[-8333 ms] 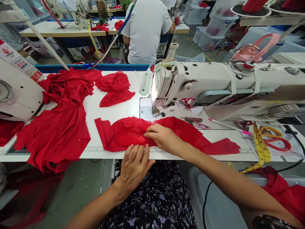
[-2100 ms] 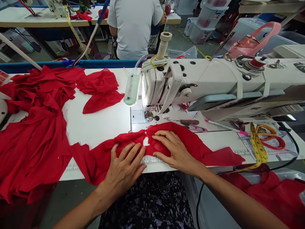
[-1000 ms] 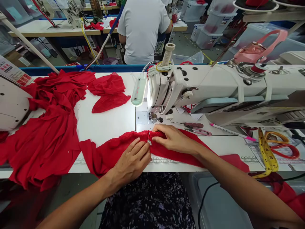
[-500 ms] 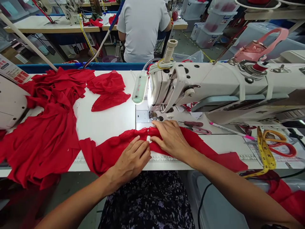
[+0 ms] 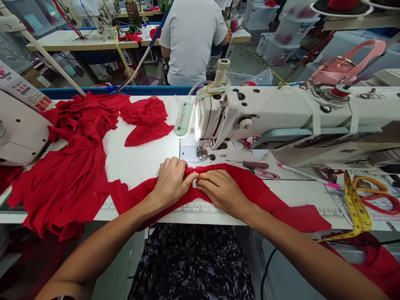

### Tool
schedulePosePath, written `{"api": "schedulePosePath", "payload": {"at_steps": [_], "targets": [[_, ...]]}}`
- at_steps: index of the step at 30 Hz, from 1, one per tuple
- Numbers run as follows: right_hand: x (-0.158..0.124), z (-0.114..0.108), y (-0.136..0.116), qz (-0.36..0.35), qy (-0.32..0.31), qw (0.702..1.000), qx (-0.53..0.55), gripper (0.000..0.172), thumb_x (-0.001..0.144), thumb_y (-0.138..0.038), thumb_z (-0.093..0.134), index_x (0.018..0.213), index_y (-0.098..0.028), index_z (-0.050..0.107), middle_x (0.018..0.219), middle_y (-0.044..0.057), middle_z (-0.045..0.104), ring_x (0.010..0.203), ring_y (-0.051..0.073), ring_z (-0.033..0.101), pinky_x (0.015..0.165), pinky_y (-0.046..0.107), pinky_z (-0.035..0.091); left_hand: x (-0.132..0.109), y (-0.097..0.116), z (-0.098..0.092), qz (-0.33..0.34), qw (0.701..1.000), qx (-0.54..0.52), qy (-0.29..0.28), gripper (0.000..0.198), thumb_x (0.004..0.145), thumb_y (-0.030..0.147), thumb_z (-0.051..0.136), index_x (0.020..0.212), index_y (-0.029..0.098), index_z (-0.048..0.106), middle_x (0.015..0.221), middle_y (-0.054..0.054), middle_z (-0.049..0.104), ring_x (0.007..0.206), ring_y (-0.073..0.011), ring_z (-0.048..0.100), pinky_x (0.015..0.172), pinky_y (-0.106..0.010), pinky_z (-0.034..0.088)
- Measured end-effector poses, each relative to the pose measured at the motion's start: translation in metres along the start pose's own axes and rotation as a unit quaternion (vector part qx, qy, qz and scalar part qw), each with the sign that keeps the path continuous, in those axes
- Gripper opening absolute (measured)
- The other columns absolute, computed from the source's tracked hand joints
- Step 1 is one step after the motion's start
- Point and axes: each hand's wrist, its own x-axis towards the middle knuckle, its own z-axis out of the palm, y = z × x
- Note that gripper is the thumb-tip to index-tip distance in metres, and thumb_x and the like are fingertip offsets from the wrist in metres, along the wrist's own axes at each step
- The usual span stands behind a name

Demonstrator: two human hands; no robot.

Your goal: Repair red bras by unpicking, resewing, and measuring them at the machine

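Note:
A long piece of red fabric [image 5: 253,187] with a lacy upper edge lies across the table's front, below the sewing machine's presser foot [image 5: 201,153]. My left hand [image 5: 171,181] is closed on its upper edge, fingers bent over the lace and thumb reaching right. My right hand [image 5: 223,192] presses close beside it, fingers together and pinching the cloth, their tips partly hidden. Between the thumb and fingertips shows a small white label [image 5: 195,183], partly covered. The fabric is apart from the presser foot.
The sewing machine [image 5: 265,110] stands behind my hands. To the left lies a heap of red fabric [image 5: 71,166], with smaller red pieces [image 5: 148,132] nearby. Rightward are thread snips [image 5: 265,173], a pink pen [image 5: 308,175], a yellow tape measure [image 5: 356,208] and scissors [image 5: 379,200]. A person [image 5: 192,41] sits ahead.
My left hand has moved up onto the lace edge and closed there. My right hand has slid down slightly, with its fingers drawn in beside the label. The view has shifted a little.

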Motion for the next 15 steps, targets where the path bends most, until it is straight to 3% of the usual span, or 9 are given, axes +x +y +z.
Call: {"api": "schedulePosePath", "payload": {"at_steps": [3, 7, 12, 15], "targets": [[0.000, -0.002, -0.001, 0.008, 0.001, 1.000, 0.002, 0.016, 0.099, -0.021, 0.051, 0.104, -0.019, 0.067, 0.106, 0.006, 0.072, 0.098, 0.020, 0.062, 0.085, 0.036, 0.044, 0.005, -0.003, 0.009, -0.001, 0.998, -0.048, -0.028, 0.013, 0.093, 0.028, 0.057, 0.084, 0.019, 0.053, 0.090, -0.004, 0.060, 0.089, -0.0237, 0.053, 0.079, -0.039, 0.039], [-0.001, -0.002, -0.001, 0.021, -0.001, 1.000, -0.007, 0.018, 0.099, -0.022, 0.051, 0.107, -0.018, 0.067, 0.107, 0.007, 0.072, 0.100, 0.021, 0.062, 0.087, 0.038, 0.045, 0.001, -0.004, 0.016, 0.035, 0.996, -0.086, 0.008, 0.010, 0.091, 0.014, 0.048, 0.084, 0.020, 0.046, 0.083, 0.001, 0.062, 0.080, -0.0180, 0.055, 0.087, -0.041, 0.034], [-0.002, -0.002, 0.000, 0.016, 0.007, 0.999, -0.033, 0.027, 0.099, -0.023, 0.051, 0.123, -0.018, 0.062, 0.126, 0.010, 0.066, 0.121, 0.024, 0.056, 0.101, 0.043, 0.041, 0.000, -0.005, 0.020, 0.028, 0.996, -0.083, 0.017, 0.005, 0.090, 0.019, 0.050, 0.093, 0.021, 0.046, 0.086, 0.000, 0.065, 0.079, -0.0189, 0.058, 0.089, -0.042, 0.032], [0.000, -0.002, 0.000, 0.022, -0.019, 0.999, -0.028, 0.027, 0.100, -0.025, 0.049, 0.123, -0.018, 0.061, 0.124, 0.009, 0.067, 0.119, 0.024, 0.057, 0.101, 0.043, 0.040, 0.002, -0.006, 0.018, 0.003, 0.995, -0.104, 0.005, 0.014, 0.090, 0.021, 0.052, 0.102, 0.021, 0.046, 0.093, -0.001, 0.066, 0.084, -0.0203, 0.060, 0.089, -0.042, 0.032]]}}
